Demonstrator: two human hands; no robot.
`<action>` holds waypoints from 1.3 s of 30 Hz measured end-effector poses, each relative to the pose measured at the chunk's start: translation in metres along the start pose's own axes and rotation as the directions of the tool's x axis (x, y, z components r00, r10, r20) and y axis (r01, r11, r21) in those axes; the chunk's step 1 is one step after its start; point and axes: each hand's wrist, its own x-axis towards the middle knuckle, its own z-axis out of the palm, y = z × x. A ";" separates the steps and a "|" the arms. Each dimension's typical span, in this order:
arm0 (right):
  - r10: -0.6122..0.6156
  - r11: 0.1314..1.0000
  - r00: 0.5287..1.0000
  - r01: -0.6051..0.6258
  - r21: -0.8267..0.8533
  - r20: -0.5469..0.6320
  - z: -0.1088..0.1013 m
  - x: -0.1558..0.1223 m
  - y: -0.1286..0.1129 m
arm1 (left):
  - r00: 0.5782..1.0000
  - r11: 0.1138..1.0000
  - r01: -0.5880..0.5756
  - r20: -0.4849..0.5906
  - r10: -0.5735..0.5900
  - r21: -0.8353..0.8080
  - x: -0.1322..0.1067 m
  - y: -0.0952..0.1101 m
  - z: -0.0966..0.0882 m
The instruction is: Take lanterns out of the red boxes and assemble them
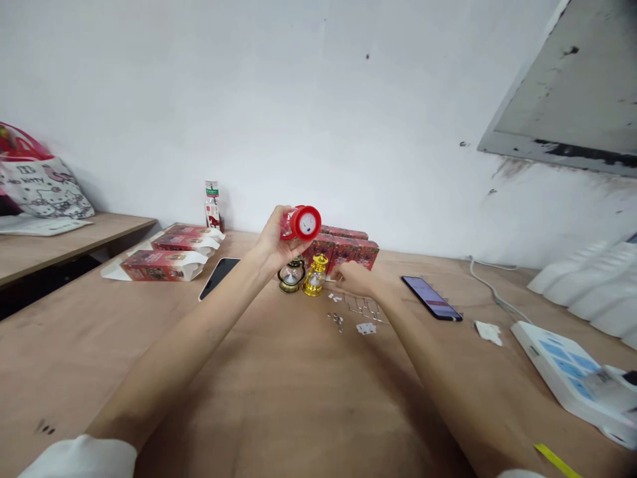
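Observation:
My left hand [279,247] is closed around a small red lantern [301,223], lifted above the table and tilted so its round base with a white bottom faces me. Below it stand a dark bronze lantern [290,277] and a gold lantern [314,276], side by side and upright. My right hand [352,276] is low over the table, just right of the gold lantern, its fingers curled together; what they hold, if anything, is hidden. Close by lie bent metal wires [365,307], small silvery pieces [336,321] and white plastic pieces [367,328].
Red printed boxes [343,249] stand behind the lanterns. More open red boxes [159,264] lie at left near a bottle [212,206]. One phone [219,276] lies left, another phone [432,299] right. A white power strip [562,372] with a cable is at far right.

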 end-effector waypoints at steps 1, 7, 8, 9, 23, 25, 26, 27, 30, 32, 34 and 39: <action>0.020 1.000 0.997 -0.019 0.016 -0.074 -0.006 -0.003 -0.002 | 1.000 1.000 0.005 -0.002 -0.005 -0.012 0.000 -0.001 0.000; 0.142 0.813 0.684 0.331 0.478 -0.716 -0.030 -0.024 -0.032 | 0.998 1.000 -0.023 0.058 0.022 0.020 -0.001 -0.010 0.004; 0.157 0.758 0.650 0.403 0.513 -0.743 -0.032 -0.028 -0.037 | 0.998 0.999 -0.019 0.066 0.016 0.034 0.000 -0.013 0.004; 0.163 0.717 0.637 0.448 0.534 -0.754 -0.034 -0.031 -0.041 | 0.998 0.999 -0.009 0.066 0.006 0.049 0.000 -0.015 0.005; 0.153 0.602 0.722 0.473 0.643 -0.675 -0.037 -0.034 -0.048 | 0.998 0.991 -0.062 0.009 0.061 0.122 -0.002 -0.023 0.008; 0.160 0.570 0.737 0.475 0.671 -0.657 -0.036 -0.032 -0.047 | 0.996 0.989 -0.090 -0.004 0.091 0.119 -0.002 -0.023 0.008; 0.165 0.555 0.739 0.477 0.681 -0.653 -0.035 -0.032 -0.048 | 0.995 0.989 -0.098 -0.011 0.100 0.113 -0.002 -0.023 0.008; 0.173 0.545 0.739 0.479 0.688 -0.651 -0.034 -0.031 -0.048 | 0.995 0.990 -0.100 -0.016 0.102 0.105 -0.001 -0.023 0.008; 0.178 0.535 0.754 0.465 0.705 -0.632 -0.031 -0.029 -0.052 | 0.995 0.993 -0.100 -0.012 0.101 0.054 0.001 -0.028 0.008; 0.171 0.540 0.755 0.466 0.701 -0.633 -0.027 -0.028 -0.056 | 0.994 0.994 -0.106 -0.001 0.106 -0.020 0.002 -0.032 0.009; 0.171 0.564 0.728 0.480 0.672 -0.664 -0.024 -0.028 -0.060 | 0.993 0.986 -0.119 0.008 0.120 -0.116 0.002 -0.038 0.011; 0.167 0.626 0.663 0.500 0.598 -0.730 -0.017 -0.025 -0.066 | 0.976 0.943 -0.216 -0.053 0.209 -0.254 0.001 -0.047 0.015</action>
